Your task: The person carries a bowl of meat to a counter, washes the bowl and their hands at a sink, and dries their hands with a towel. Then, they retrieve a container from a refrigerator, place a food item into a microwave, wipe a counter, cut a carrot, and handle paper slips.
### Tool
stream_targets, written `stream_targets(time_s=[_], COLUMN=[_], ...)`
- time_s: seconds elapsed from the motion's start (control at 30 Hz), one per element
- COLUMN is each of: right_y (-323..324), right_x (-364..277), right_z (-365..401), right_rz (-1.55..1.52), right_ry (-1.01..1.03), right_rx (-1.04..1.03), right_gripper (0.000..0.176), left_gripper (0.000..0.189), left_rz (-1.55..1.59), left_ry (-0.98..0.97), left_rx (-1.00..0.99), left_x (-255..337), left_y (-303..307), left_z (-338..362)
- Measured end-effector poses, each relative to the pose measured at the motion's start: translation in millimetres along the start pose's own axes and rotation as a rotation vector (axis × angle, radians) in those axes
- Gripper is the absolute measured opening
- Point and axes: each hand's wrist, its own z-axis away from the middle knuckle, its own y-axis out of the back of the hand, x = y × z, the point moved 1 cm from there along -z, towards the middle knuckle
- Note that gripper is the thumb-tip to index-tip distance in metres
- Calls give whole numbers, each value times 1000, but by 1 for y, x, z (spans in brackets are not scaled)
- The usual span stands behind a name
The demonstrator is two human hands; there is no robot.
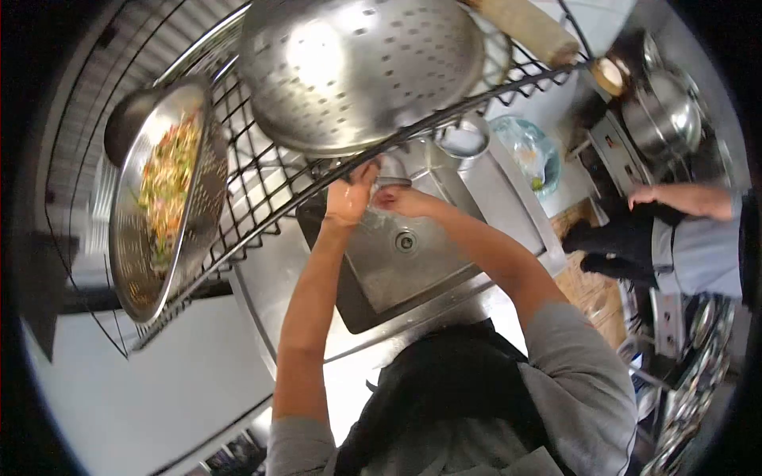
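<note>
l hand [349,200] & r hand [403,201] touch over sink [413,274] by tap [390,170]; grip can't tell. colander [131,262] holds shredded veg [168,186].

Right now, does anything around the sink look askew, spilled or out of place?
The colander of chopped vegetables sits steeply tilted on the wire rack, nearly on edge, though the wide lens may exaggerate this. No spill shows. The left hand and right hand meet over the sink.

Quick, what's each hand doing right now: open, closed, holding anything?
Left hand: curled beneath the tap over the sink; grip cannot be told.
Right hand: open, flat, nothing visible in it.
</note>
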Motion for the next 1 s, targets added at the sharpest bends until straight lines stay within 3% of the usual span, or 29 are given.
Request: stream_targets(time_s=[0.03, 0.07, 0.1, 0.13, 0.2, 0.23, 0.27, 0.33, 0.4, 0.47, 0.5, 0.53, 0.57, 0.6, 0.63, 0.67, 0.7, 0.73, 0.8, 0.83, 0.9, 0.93, 1.0], right_y=[3, 12, 19, 19, 8, -3, -15, -44, -58, -67, -71, -56, -40, -29, -17, -10, -6, -2, 2, 4, 8, 5, 4], right_x=[20, 5, -10, 1, 27, 26, 24, 12, -18, -41, 55, 49, 24, 0, -24, -46, -66, -87, -116, -113, -102, -96, -84], right_z=[5, 18, 30, 28, 31, 32, 23, -4, -20, -39, -79, -81, -81, -81, -81, -78, -72, -63, -46, -43, -36, -34, -30], right_rz=[-300, 169, 637, 651, -52, -700, -695, -1409, -1489, -1605, -1484, -1476, -1411, -1373, -1328, -1121, -913, -903, -680, -672, -834, -834, -1095], right_ry=[-101, -12, 92, 114, -438, -367, -361, -453, -567, -567, -369, -363, -330, -307, -278, -321, -366, -359, -415, -407, -482, -483, -371], right_rx=[19, -138, -282, -300, 159, 349, 327, 341, 375, 426, 221, 199, -27, -137, -245, -232, -216, -213, -87, -83, 22, 33, 192], right_gripper=[25, 22, 21, 21, 28, 38, 38, 38, 36, 34, 31, 31, 28, 27, 25, 25, 26, 26, 21, 21, 23, 23, 27], left_gripper=[52, 56, 61, 61, 60, 56, 56, 61, 55, 54, 53, 54, 55, 45, 34, 23, 17, 18, 16, 16, 23, 23, 36], left_rz=[-26, -55, 79, 60, 198, 220, 205, 135, 168, 346, 348, 402, 462, 440, 615, 560, 520, 783, 1228, 1235, 1427, 1434, 1736], left_ry=[-106, -218, -196, -176, 32, -49, -32, -87, -24, 186, 358, 467, 568, 675, 892, 989, 1250, 1532, 1601, 1590, 1643, 1640, 1426], left_rx=[-20, -41, 154, 167, 12, 90, 96, 228, 188, 245, 261, 344, 425, 539, 490, 443, 358, 295, 508, 513, 768, 757, 1419], left_x=[0, 0, 7, 4, 3, 3, 4, 5, -4, -21, -26, -42, -61, -74, -97, -160, -158, -172, -191, -195, -193, -182, -141], left_y=[10, 23, 44, 47, 50, 64, 69, 79, 88, 98, 110, 108, 100, 98, 98, 40, 65, 71, 58, 54, 43, 38, 20], left_z=[3, 4, 3, 13, 39, 42, 49, 61, 78, 102, 120, 140, 163, 182, 206, 269, 274, 282, 306, 306, 306, 300, 277])
